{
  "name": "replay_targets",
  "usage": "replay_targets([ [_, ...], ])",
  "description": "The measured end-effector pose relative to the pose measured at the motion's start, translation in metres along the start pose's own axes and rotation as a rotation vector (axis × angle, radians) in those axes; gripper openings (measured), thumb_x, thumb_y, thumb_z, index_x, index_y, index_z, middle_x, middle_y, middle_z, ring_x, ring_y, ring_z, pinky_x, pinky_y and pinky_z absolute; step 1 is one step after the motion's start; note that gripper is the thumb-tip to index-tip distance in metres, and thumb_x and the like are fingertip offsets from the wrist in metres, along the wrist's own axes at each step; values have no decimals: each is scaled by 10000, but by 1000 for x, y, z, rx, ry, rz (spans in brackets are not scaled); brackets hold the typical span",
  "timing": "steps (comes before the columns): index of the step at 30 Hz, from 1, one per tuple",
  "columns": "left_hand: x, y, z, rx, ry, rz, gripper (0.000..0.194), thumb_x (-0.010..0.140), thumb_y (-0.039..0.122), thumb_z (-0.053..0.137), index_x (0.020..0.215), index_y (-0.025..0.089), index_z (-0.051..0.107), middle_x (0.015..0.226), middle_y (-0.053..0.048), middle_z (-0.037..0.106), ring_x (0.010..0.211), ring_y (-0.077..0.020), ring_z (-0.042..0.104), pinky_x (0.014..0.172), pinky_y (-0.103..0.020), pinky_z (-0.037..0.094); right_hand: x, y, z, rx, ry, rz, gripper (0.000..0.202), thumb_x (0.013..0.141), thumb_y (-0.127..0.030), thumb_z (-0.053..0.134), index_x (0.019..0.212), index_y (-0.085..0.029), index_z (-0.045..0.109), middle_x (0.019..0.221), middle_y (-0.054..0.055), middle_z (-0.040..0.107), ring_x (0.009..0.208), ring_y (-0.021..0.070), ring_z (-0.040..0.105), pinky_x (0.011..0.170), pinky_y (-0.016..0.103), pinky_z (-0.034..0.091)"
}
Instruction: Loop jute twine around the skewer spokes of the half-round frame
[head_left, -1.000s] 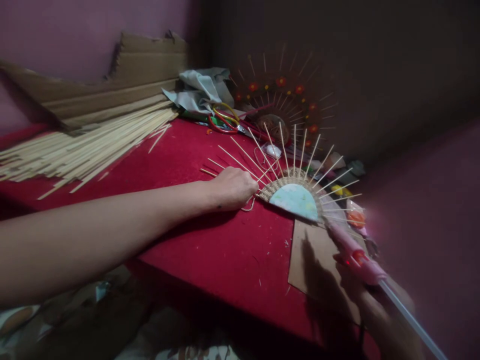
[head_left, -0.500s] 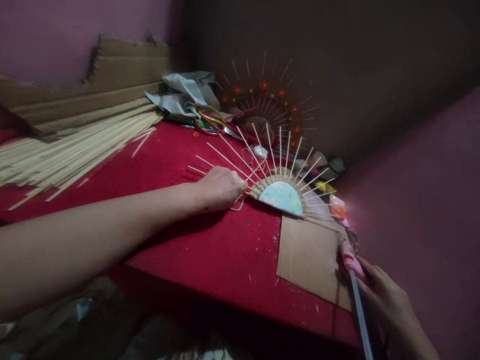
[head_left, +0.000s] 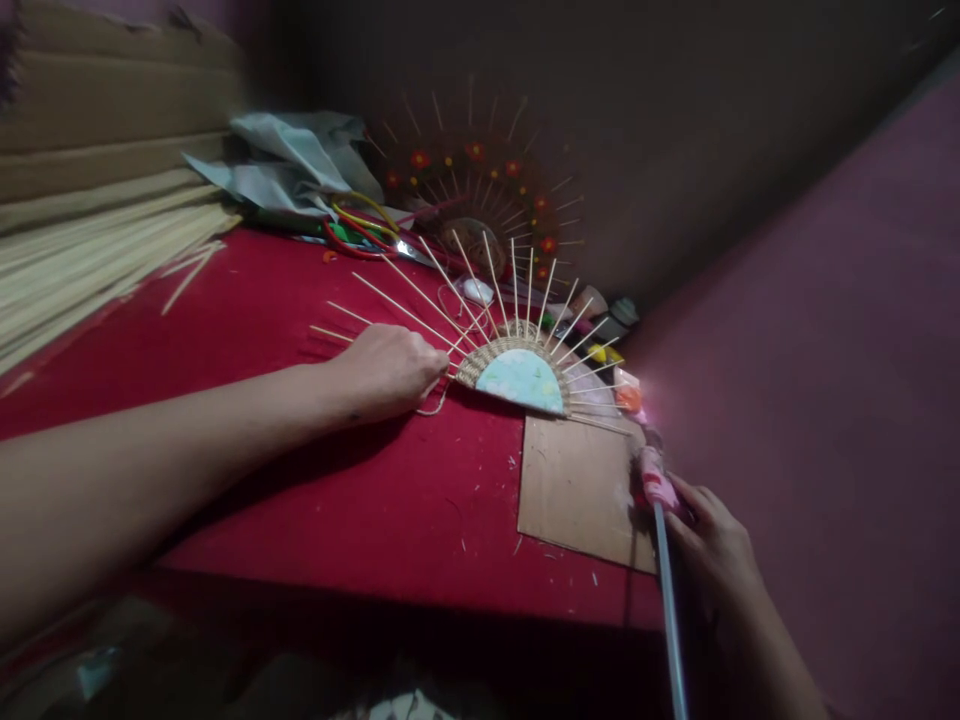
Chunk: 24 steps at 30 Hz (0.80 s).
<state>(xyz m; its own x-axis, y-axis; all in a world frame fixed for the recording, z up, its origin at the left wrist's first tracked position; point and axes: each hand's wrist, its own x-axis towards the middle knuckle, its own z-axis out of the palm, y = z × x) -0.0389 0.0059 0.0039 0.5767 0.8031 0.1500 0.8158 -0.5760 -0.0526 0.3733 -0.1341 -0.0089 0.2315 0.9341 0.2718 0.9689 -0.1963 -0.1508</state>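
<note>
A half-round woven fan (head_left: 517, 375) with a pale blue centre and thin sticks spread outward lies on the red table. My left hand (head_left: 397, 370) is closed at the fan's left corner, pinching the end of a stick or strand there. At the right edge of the table, my right hand (head_left: 709, 525) is wrapped round a pink glue gun (head_left: 655, 480), with a long clear glue stick (head_left: 670, 610) jutting from its rear. Under the gun's nozzle side lies a flat piece of cardboard (head_left: 577, 490).
Many pale sticks (head_left: 90, 260) lie at the left before upright cardboard (head_left: 120, 90). Scissors (head_left: 364, 225) and crumpled grey cloth (head_left: 292, 160) are at the back. A larger flowered fan (head_left: 480, 165) stands behind. The table's front edge (head_left: 412, 590) runs below.
The whole view has shifted, so things sit farther left and slightly higher. Both hands keep their holds, the left at the fan's corner and the right on the glue gun.
</note>
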Motion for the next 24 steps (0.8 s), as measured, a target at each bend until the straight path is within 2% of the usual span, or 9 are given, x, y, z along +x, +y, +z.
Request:
replay_targets([
  [3,0,0,-1,1,-4,-1,245,853,234,439,814,189,677,664,-73,636,527,-163,483,496,-286,215,0,-1,0,-16,27,38,547,736,-471,484,1153,-152,640,956,99,653,873,254,615,766,350,470],
  [8,0,1,-1,5,17,-2,272,877,239,412,814,181,670,687,-86,649,537,-163,488,493,-291,201,5,4,2,8,-68,-22,517,737,-487,530,1136,-183,653,966,99,666,866,251,629,741,336,470],
  [12,0,0,2,-3,24,-7,276,887,243,414,811,178,672,688,-84,651,546,-155,495,501,-280,221,9,-11,-14,-22,-76,-67,434,662,-467,614,977,-187,715,836,109,678,774,273,612,695,387,471],
  [14,0,0,2,14,26,-5,273,890,250,418,818,181,671,688,-78,650,563,-163,512,498,-278,223,7,-39,-24,118,-15,23,395,654,-453,645,931,-182,720,918,130,682,824,283,612,720,409,476],
  [15,0,0,2,25,27,-4,270,891,252,419,818,183,670,689,-76,650,572,-169,522,494,-280,219,5,-58,-26,278,-17,83,375,679,-432,653,953,-182,713,980,132,682,852,270,620,747,403,479],
  [16,0,0,2,35,29,-3,267,890,251,420,817,186,668,690,-72,651,577,-172,529,489,-282,215,3,-81,-26,504,-98,135,355,697,-398,667,976,-182,705,998,125,688,878,252,629,770,384,484],
  [20,-1,1,0,59,38,3,242,878,235,433,802,196,659,681,-50,655,561,-169,527,480,-287,203,4,-178,0,1457,-704,388,327,704,-239,665,997,-94,661,897,128,702,792,201,669,709,307,537],
  [22,-1,2,-1,66,44,11,230,873,233,442,804,202,659,699,-43,668,566,-171,532,482,-285,211,11,-215,20,1696,-822,636,203,749,-125,584,925,-36,628,878,154,691,820,196,683,777,284,549],
  [24,-1,2,-1,65,48,15,213,869,242,458,806,203,657,725,-41,682,583,-177,546,484,-282,222,22,-239,34,1856,-784,802,127,803,-89,515,894,-39,588,875,174,680,871,211,684,797,289,561],
])
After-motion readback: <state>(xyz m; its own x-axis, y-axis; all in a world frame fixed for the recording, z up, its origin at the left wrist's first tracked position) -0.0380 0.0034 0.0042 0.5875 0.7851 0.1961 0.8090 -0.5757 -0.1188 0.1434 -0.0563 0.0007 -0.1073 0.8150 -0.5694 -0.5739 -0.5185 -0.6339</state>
